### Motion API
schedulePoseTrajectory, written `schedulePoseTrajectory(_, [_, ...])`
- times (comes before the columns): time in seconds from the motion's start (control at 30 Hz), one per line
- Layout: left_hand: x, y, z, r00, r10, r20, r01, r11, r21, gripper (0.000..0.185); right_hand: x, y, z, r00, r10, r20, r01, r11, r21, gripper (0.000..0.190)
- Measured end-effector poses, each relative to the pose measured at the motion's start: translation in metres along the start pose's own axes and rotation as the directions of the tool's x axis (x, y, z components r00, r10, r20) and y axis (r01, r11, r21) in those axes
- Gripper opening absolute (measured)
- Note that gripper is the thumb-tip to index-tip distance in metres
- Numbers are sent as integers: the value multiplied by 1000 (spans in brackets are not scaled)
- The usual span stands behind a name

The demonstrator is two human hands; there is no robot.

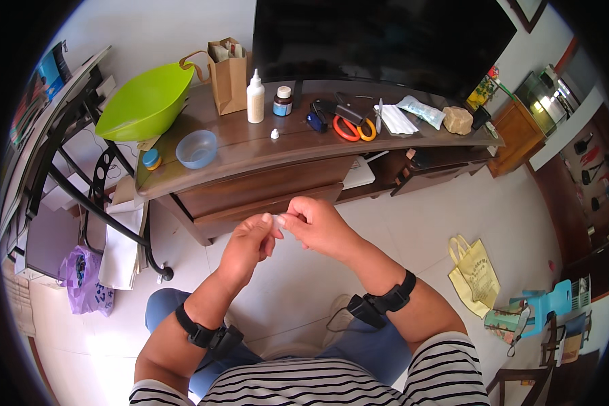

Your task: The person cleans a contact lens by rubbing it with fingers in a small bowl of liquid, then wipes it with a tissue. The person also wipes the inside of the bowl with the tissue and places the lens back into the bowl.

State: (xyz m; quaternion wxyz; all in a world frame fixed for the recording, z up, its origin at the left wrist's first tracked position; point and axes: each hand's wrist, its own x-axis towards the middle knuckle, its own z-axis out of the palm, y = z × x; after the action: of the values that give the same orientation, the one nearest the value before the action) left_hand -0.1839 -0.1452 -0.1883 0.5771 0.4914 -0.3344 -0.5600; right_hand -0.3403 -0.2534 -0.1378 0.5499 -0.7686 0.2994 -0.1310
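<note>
My left hand [251, 241] and my right hand [314, 226] meet in front of the TV cabinet, above the floor. Between their fingertips they pinch a small whitish piece [276, 220], mostly covered by fingers and too small to identify. Beyond them on the cabinet top [233, 147] stands a white squeeze bottle [255, 99] with a pointed nozzle. A small white cap [275, 133] lies in front of it. To its right is a brown bottle [282, 101] with a white lid. A translucent blue bowl [196, 149] and a blue-lidded jar [152, 159] sit nearer the left end.
Scissors [354, 129] with red and yellow handles, white tissues [397, 120], a wrapped packet [421, 111] and a stone [458, 120] line the cabinet's right side. Left are a green basin [144, 104] and paper bag [228, 81]. A yellow bag [474, 276] lies on the floor.
</note>
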Motion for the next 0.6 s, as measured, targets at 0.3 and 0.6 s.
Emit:
schedulePoseTrajectory(0.3, [-1,6,0,994,-16,-106,12,999,-37,32,50,69,-150,769,-219,-601,-23,930,-368,55])
schedulePoseTrajectory(0.6, [13,4,4,996,-91,18,89,994,55,25,111,124,-292,501,-274,-821,-513,670,-536,30])
